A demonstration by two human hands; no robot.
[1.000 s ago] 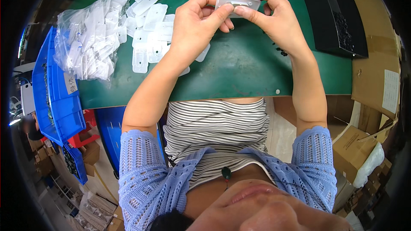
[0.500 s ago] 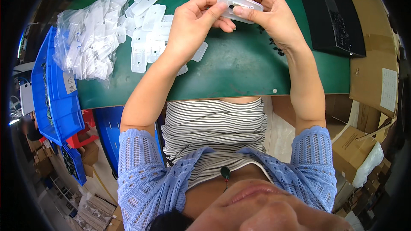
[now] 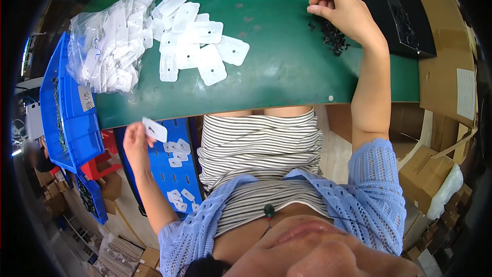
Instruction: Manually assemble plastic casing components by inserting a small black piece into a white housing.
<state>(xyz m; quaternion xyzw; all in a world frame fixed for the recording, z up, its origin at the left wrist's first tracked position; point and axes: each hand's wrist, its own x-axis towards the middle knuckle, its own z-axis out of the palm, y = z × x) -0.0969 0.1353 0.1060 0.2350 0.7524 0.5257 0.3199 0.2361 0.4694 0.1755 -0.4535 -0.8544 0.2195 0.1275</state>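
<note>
Off the table's near left edge, my left hand [image 3: 136,147] pinches a translucent white plastic cover [image 3: 155,130] with a dark spot in its middle. Below it, similar covers [image 3: 177,149] lie in small groups on a slotted blue surface [image 3: 166,177]. My right hand [image 3: 342,11] is beside a pile of small black parts [image 3: 334,40] at the far right of the table. Its thumb and fingers are pressed together; anything between them is too small to see. More white covers [image 3: 211,65] lie loosely heaped on the table's left half.
A clear plastic bag of white covers [image 3: 110,51] lies on the green table [image 3: 282,72] at the left. A blue bin [image 3: 77,138] stands beyond the left edge. At the right are a black box [image 3: 379,20] holding black parts and a cardboard box [image 3: 446,46].
Both hands held a cover together over the table. The left has carried a cover down past the near left edge; the right has let go and moved right to the black parts.
</note>
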